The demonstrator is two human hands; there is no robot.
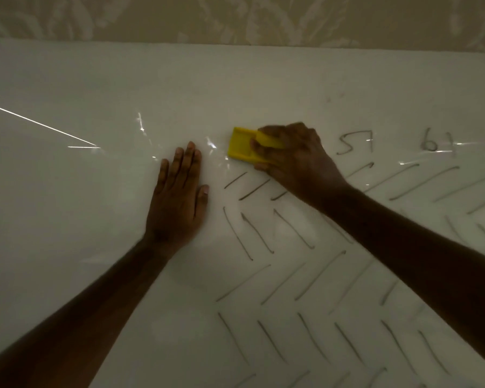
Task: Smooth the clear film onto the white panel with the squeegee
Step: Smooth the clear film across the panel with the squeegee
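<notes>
Yellow plastic shows between the fingers of the right hand (293, 155): the squeegee (242, 147) is clamped there, fingers curled over its top and thumb underneath, with its free edge pointing left and laid against the film (140, 130). That low, flat hold looks chosen so the blade edge can press the film down along its whole width.

The left hand (179, 191) holds nothing. It lies open and flat, palm down, fingers together and pointing toward the far edge of the panel (67, 79), just beside the squeegee with a narrow strip between them. Placed there, it probably pins the film so it cannot slide or bunch ahead of the blade.

Bright creases glint in that strip and to the left of the flat hand, running toward the panel's left edge, so the film appears loose on that side. To the right and toward the near edge, pencil hatch marks (291, 275) and numbers (354, 142) show through with few glints, which suggests that part is already down. The work sits about mid-panel, nearer the far edge.
</notes>
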